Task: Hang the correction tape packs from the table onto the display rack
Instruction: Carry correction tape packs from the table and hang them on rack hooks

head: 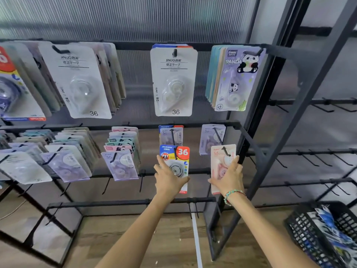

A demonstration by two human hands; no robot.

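While both arms are reaching up from six o'clock toward the display rack (251,144), rows of packs are already hanging on its pegs. Far out at nine o'clock, a white pack marked 36 (77,82) is fronting a tilted stack on the upper rail, and below it lilac packs (119,165) are crowding the lower pegs. Just left of centre, the left hand (170,177) is gripping a blue-and-red correction tape pack (176,161), fingers curling round its lower half from the left edge, while the pack's top hole is sitting on a black peg (174,151). At twelve o'clock above it, another white pack (173,82) is hanging square on the upper rail. Just right of centre, the right hand (229,175), wearing a beaded bracelet (232,196), is holding a pink correction tape pack (220,163), fingers lying along its right edge and thumb underneath at the left; that pack's hole is resting on its own peg (225,151). At one o'clock, a purple panda pack (235,80) is heading a stack. Down at four o'clock, a black basket (301,229) is holding more packs.
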